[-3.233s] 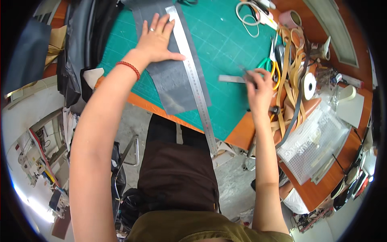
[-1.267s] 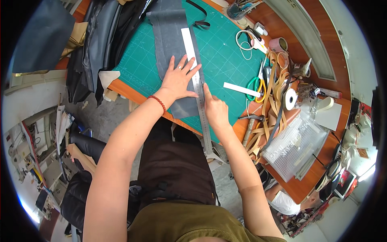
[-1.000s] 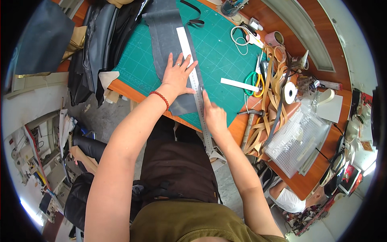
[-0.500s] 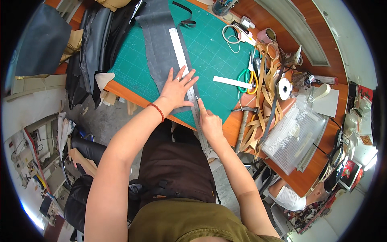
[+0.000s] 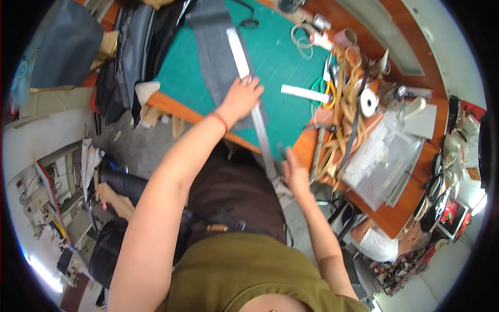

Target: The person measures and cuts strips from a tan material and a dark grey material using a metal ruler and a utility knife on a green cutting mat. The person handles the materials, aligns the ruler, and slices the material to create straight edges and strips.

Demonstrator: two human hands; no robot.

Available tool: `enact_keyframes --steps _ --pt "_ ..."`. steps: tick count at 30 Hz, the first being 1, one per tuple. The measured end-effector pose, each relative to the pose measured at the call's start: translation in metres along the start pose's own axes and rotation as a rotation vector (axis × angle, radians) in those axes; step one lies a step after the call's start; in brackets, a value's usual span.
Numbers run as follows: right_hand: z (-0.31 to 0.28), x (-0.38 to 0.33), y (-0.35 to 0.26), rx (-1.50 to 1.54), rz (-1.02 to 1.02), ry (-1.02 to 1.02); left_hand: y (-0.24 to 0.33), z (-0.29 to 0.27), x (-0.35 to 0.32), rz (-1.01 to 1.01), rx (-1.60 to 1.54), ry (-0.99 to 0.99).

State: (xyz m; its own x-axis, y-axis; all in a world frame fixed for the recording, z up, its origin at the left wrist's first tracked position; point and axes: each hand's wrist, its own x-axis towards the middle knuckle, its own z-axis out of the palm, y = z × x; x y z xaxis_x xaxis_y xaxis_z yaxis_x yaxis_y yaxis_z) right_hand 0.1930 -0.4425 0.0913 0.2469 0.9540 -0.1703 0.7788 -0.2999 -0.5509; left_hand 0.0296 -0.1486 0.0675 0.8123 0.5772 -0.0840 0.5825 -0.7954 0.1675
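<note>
At the green mat (image 5: 283,60), left hand (image 5: 243,99) bent over the ruler (image 5: 262,136), right hand (image 5: 296,174) blurred, both grips unclear.

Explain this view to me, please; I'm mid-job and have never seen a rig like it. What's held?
There's no machine here: these are a person's two bare hands. A wide fisheye camera worn on the head looks down, so straight edges bend near the rim and picture left is the person's left. The left hand rests on a long metal ruler, laid over a grey sheet on a green mat. The right hand is blurred, near the mat's closest right corner; a small dark thing shows beside it, too unclear to name or call held. Further right are a white strip, tan straps and a white spool.
</note>
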Motion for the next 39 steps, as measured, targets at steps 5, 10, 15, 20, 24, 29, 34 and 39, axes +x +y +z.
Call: enact_keyframes --steps 5,10,15,20,24,29,34,39 --pt "-0.056 -0.038 -0.018 -0.019 0.262 0.000 -0.004 -0.002 0.031 0.075 0.007 0.097" --pt "-0.057 -0.049 -0.019 0.161 0.377 0.096 -0.006 -0.042 0.087 -0.302 -0.554 0.452" --pt "-0.102 0.017 -0.082 0.479 0.282 0.477 -0.004 -0.160 0.136 0.025 -0.844 0.759" --pt "-0.142 0.077 -0.143 0.491 -0.035 0.696 0.065 -0.191 0.060 0.716 -0.539 0.368" --pt "-0.127 0.062 -0.128 0.636 0.090 0.406 0.075 -0.186 -0.004 0.547 -0.773 0.254" --pt "-0.152 -0.001 -0.098 1.047 0.472 0.141 0.056 -0.179 -0.024 0.420 -0.978 -0.281" --pt "-0.183 -0.094 -0.028 1.299 0.674 0.337 -0.007 -0.161 0.005 0.197 -1.101 -0.635" --pt "-0.188 -0.147 0.010 1.301 0.748 0.331 0.008 -0.181 0.058 0.261 -0.813 -0.889"
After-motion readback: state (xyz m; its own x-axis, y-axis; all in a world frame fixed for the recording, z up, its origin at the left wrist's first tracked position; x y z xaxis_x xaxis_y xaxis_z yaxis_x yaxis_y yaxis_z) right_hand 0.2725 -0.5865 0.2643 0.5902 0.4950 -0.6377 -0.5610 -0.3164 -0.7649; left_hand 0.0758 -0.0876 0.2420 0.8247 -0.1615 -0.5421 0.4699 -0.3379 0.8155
